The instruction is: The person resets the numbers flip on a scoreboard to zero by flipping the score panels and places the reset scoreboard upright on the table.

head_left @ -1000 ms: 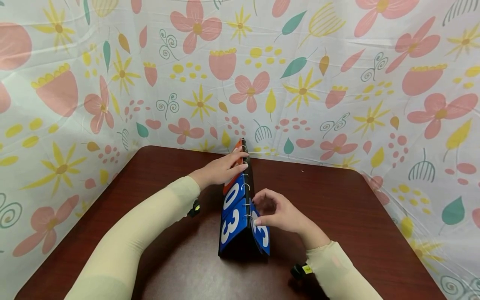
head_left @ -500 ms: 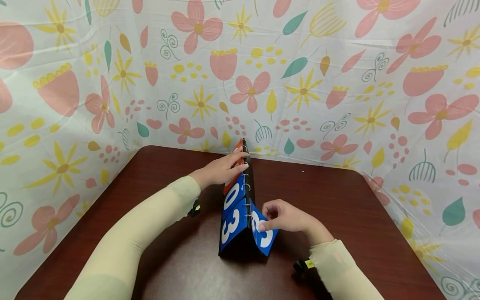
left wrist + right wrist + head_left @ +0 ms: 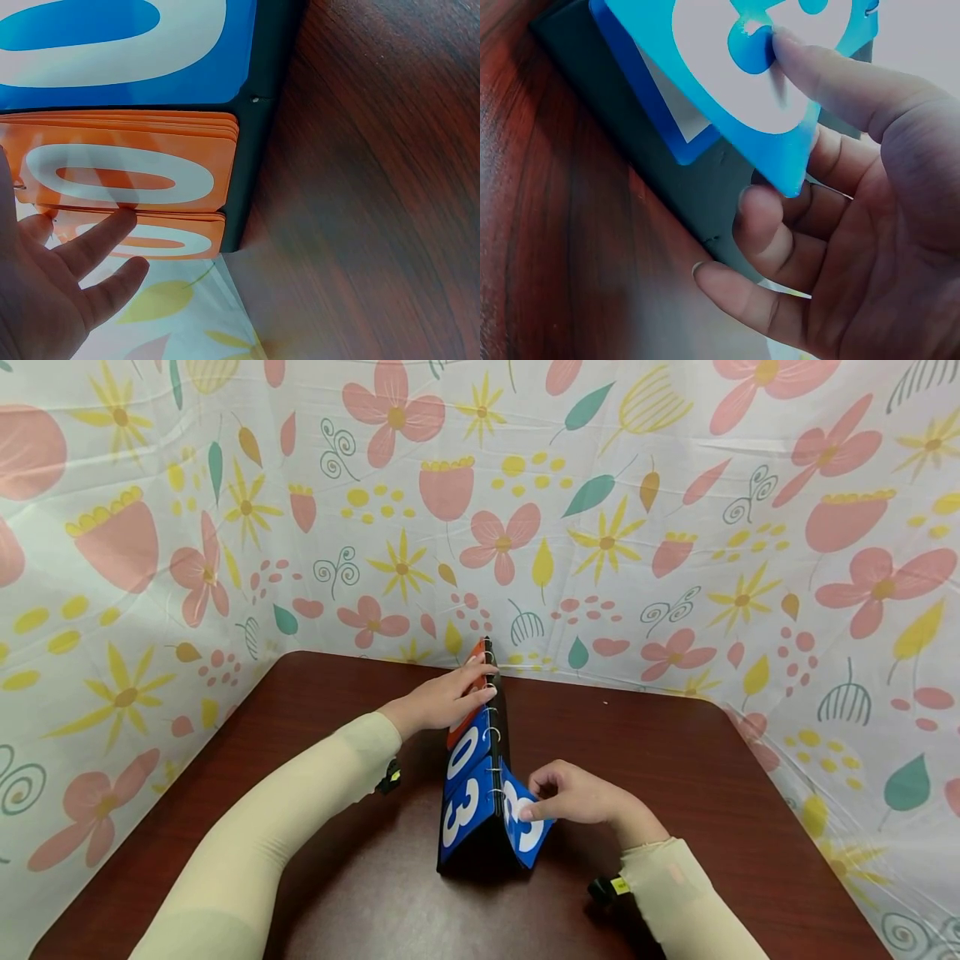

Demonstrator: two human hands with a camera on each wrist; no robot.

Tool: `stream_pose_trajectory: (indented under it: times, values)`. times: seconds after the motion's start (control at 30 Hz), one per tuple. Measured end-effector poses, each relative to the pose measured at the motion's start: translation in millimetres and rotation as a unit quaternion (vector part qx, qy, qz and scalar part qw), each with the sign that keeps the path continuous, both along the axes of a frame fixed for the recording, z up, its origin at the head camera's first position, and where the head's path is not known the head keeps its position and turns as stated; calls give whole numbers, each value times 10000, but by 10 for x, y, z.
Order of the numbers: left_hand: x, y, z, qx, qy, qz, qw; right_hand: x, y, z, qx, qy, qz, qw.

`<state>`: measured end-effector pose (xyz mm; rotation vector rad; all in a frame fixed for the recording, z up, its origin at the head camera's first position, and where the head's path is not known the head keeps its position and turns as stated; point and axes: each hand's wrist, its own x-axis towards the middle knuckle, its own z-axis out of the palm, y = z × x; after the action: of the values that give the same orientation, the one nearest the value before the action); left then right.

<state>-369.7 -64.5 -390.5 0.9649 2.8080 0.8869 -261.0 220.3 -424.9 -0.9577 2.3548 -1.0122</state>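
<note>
A black flip scoreboard stands tent-like on the table, its ring-bound ridge running away from me. Its left face carries a blue 3 card, a blue 0 card and, farther back, orange 0 cards. My left hand rests on the far part of the ridge, fingers extended over the orange cards. On the right face, my right hand pinches a blue number card between thumb and fingers, lifting it away. Another blue card lies behind it, against the black board.
The dark reddish-brown table surrounds the scoreboard. A white floral cloth hangs behind and beside it. Black wrist cameras are worn under both wrists.
My right hand has moved slightly to the right, swinging the pinched blue card outward from the scoreboard's right face. It stays nearly still over the last half second. The left hand has not moved.
</note>
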Motion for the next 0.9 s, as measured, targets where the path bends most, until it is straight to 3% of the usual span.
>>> stream_pose_trajectory:
  times: [0.4, 0.73, 0.9]
  values:
    - [27, 4, -3, 6, -75, 114, 9999, 12, 55, 60, 97, 0, 114, 9999]
    - [18, 6, -2, 65, -66, 67, 9999, -16, 170, 170, -73, 321, 340, 9989]
    - [10, 9, -1, 64, -50, 80, 9999, -9, 251, 253, -422, 166, 371, 9983]
